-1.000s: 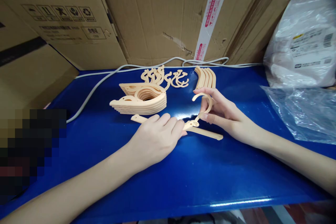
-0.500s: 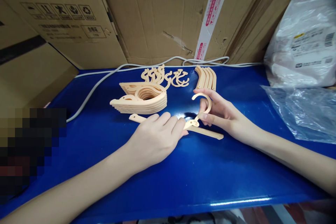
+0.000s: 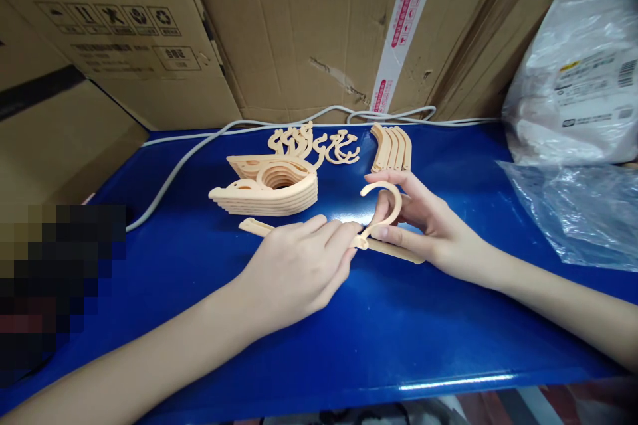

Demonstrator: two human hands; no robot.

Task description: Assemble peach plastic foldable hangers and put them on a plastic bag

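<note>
My left hand (image 3: 304, 262) is closed around a beige plastic hanger arm (image 3: 256, 228), whose far end sticks out to the left. Between thumb and fingers, my right hand (image 3: 423, 222) pinches a beige hanger hook (image 3: 396, 199). The lower end of the hook meets the joint piece at my left fingertips; whether it is seated there I cannot tell. Another flat beige arm (image 3: 399, 252) extends to the right beneath my right hand. Behind my left hand lies a stack of folded hanger pieces (image 3: 264, 199).
Loose hooks (image 3: 299, 143) lie at the back, beside several curved arms (image 3: 391, 148). A white cable (image 3: 184, 169) runs along the rear of the blue table (image 3: 379, 339). Cardboard boxes (image 3: 309, 26) wall the back and left; a plastic-wrapped package (image 3: 573, 73) stands at right.
The hook has moved slightly down and left with my right hand, its lower end now closer to my left fingertips. The held hanger arm has tilted and shifted a little left.
</note>
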